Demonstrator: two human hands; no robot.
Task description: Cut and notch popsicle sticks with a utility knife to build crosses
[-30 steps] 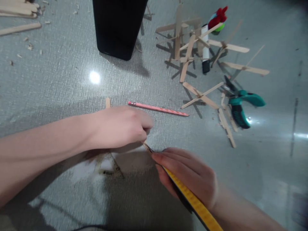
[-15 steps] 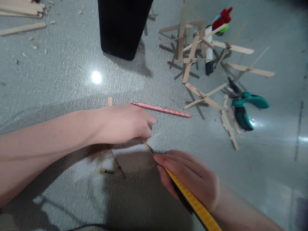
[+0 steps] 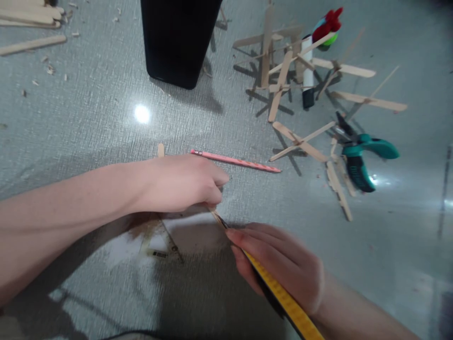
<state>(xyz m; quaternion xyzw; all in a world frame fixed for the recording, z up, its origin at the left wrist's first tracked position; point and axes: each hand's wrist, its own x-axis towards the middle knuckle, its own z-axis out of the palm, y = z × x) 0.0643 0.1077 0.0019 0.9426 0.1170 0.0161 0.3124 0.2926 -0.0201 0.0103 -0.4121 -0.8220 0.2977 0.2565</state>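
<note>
My left hand [image 3: 187, 182] is closed on a thin wooden craft stick [image 3: 213, 213], whose end sticks out below the fingers. My right hand [image 3: 283, 264] is wrapped round a yellow and black utility knife [image 3: 288, 302]. The dark blade tip [image 3: 222, 221] lies against the stick, just below my left fingers. A pink pencil [image 3: 237, 162] rests beyond my left hand. Another craft stick [image 3: 161, 150] shows its rounded end behind my left wrist; the rest is hidden. Below the left forearm lies what looks like a clear ruler [image 3: 170, 245], partly covered.
Several crossed craft-stick pieces [image 3: 299, 141] stand at the upper right, around a white marker [image 3: 307, 71] and fuzzy red thing [image 3: 327, 26]. Green-handled pliers [image 3: 357, 163] lie at the right. A black phone-like slab [image 3: 179, 42] is at the top, loose craft sticks [image 3: 33, 45] upper left.
Both hands hold nearly the same pose, with the blade still on the stick. The whole view has shifted very slightly.
</note>
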